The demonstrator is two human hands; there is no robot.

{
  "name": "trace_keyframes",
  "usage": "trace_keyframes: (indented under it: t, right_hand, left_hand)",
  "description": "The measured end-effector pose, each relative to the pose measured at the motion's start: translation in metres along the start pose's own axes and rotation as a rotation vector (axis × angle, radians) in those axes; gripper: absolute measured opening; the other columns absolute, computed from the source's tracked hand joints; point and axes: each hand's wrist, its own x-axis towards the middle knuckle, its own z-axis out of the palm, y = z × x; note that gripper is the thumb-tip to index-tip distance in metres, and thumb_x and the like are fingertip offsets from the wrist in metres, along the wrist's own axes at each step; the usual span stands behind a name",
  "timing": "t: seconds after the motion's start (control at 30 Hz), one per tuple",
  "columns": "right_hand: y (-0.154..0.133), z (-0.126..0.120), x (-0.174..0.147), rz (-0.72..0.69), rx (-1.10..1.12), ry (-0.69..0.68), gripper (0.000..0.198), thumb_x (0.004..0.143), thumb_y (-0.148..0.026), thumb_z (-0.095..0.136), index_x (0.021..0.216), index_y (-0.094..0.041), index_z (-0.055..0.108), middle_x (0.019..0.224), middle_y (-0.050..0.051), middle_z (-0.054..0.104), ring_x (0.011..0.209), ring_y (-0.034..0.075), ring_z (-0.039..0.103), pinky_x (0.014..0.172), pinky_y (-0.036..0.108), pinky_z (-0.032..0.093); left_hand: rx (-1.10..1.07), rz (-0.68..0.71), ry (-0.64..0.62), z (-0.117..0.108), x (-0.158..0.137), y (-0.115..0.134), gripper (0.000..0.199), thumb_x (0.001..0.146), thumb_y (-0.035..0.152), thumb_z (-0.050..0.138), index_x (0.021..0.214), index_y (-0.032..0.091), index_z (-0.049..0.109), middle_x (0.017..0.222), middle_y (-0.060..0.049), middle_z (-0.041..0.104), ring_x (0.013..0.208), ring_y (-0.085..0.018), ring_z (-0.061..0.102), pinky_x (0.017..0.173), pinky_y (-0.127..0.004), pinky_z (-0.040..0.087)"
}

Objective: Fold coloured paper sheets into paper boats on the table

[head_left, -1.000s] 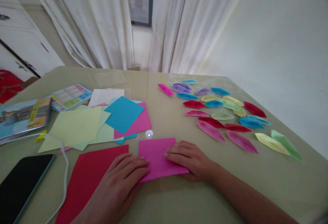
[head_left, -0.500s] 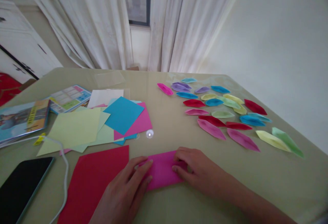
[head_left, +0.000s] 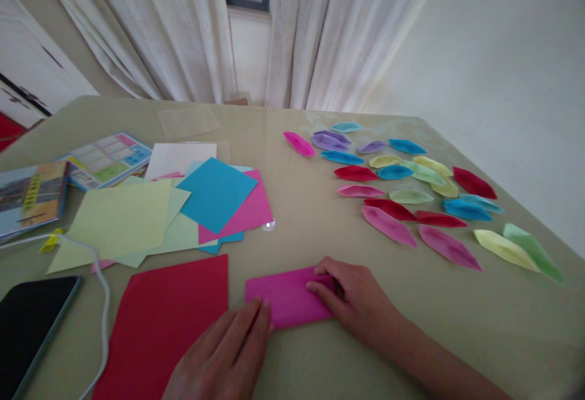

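A magenta sheet of paper, folded into a flat rectangle, lies on the table in front of me. My right hand pinches its right end between thumb and curled fingers. At the near left corner of the folded paper, the outstretched fingertips of my left hand rest flat on it. A red sheet of paper lies to the left, partly under my left hand. What my right fingers cover on the paper is hidden.
Several folded paper boats in many colours spread over the right of the table. Left of centre are loose coloured sheets, with booklets beyond. A phone and a white cable occupy the near left.
My left hand has slid from the left edge of the magenta paper down to its near left corner, uncovering the left end. My right hand keeps its pinch. The view has shifted slightly.
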Motion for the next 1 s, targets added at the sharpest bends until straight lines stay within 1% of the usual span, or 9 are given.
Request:
trace_keyframes:
  t: [0.1,0.2,0.3,0.43,0.6,0.67,0.77,0.9,1.0]
  right_hand:
    - [-0.001,0.001,0.001,0.018,-0.01,-0.003,0.025,0.107,-0.041,0.06,0.094,-0.021,0.067,0.079,0.0,0.071,0.067,0.017,0.062,0.066,0.027,0.038]
    - [-0.002,0.001,0.001,0.017,-0.007,0.001,0.025,0.107,-0.042,0.059,0.097,-0.021,0.069,0.083,0.002,0.074,0.07,0.018,0.065,0.068,0.027,0.041]
    - [-0.002,0.002,0.001,0.011,-0.01,0.016,0.024,0.107,-0.041,0.06,0.097,-0.022,0.069,0.082,0.001,0.075,0.068,0.018,0.065,0.067,0.027,0.042]
    - [-0.001,0.003,0.001,0.0,-0.007,0.037,0.023,0.107,-0.041,0.06,0.096,-0.022,0.069,0.079,0.0,0.074,0.063,0.017,0.064,0.063,0.027,0.042]
    - [-0.001,0.006,0.0,-0.019,-0.036,0.053,0.025,0.107,-0.041,0.059,0.095,-0.022,0.067,0.076,0.0,0.073,0.062,0.017,0.064,0.062,0.026,0.042]
    - [-0.001,0.006,-0.001,-0.022,-0.041,0.059,0.025,0.108,-0.042,0.059,0.095,-0.022,0.067,0.078,0.0,0.074,0.064,0.017,0.065,0.063,0.026,0.043]
    - [-0.001,0.007,0.0,-0.024,-0.039,0.055,0.025,0.108,-0.043,0.057,0.097,-0.022,0.067,0.082,0.001,0.075,0.065,0.017,0.066,0.064,0.026,0.044]
    - [-0.002,0.007,-0.001,-0.021,-0.052,0.065,0.028,0.109,-0.045,0.056,0.096,-0.022,0.067,0.079,0.001,0.075,0.06,0.016,0.064,0.06,0.026,0.043]
    - [-0.002,0.008,-0.001,-0.029,-0.053,0.074,0.027,0.109,-0.044,0.055,0.099,-0.023,0.068,0.08,0.001,0.076,0.06,0.016,0.065,0.062,0.027,0.045]
  left_hand:
    - [-0.001,-0.013,0.026,0.002,-0.003,0.006,0.059,0.093,0.002,0.043,0.145,0.022,0.063,0.146,-0.005,0.071,0.121,-0.022,0.073,0.101,-0.028,0.062]
    - [0.006,-0.034,0.003,0.0,-0.001,0.008,0.058,0.092,0.002,0.044,0.143,0.021,0.065,0.144,-0.004,0.072,0.12,-0.022,0.073,0.102,-0.027,0.061]
    - [0.023,-0.026,-0.015,-0.003,0.001,0.007,0.056,0.093,0.002,0.044,0.141,0.022,0.066,0.144,-0.005,0.072,0.119,-0.023,0.074,0.099,-0.028,0.063]
    - [0.017,-0.025,0.006,-0.009,0.004,0.01,0.059,0.091,-0.001,0.041,0.141,0.019,0.065,0.144,-0.006,0.072,0.118,-0.022,0.074,0.095,-0.028,0.064]
    - [0.01,-0.099,-0.053,-0.017,0.008,0.014,0.064,0.087,-0.005,0.041,0.139,0.02,0.066,0.142,-0.004,0.073,0.116,-0.022,0.075,0.095,-0.028,0.064]
    - [0.02,-0.083,-0.048,-0.017,0.008,0.014,0.062,0.087,-0.004,0.042,0.139,0.021,0.066,0.141,-0.004,0.074,0.113,-0.022,0.075,0.093,-0.026,0.064]
    - [0.05,-0.049,-0.05,-0.014,0.006,0.012,0.06,0.089,-0.001,0.044,0.14,0.02,0.066,0.141,-0.005,0.073,0.114,-0.023,0.075,0.092,-0.028,0.066]
    - [0.084,-0.006,-0.04,-0.012,0.005,0.011,0.056,0.09,0.002,0.044,0.139,0.017,0.067,0.14,-0.008,0.074,0.111,-0.025,0.076,0.087,-0.03,0.068]
    - [0.103,-0.001,-0.04,-0.013,0.005,0.011,0.054,0.092,0.004,0.045,0.139,0.018,0.068,0.139,-0.008,0.074,0.11,-0.025,0.076,0.087,-0.031,0.068]
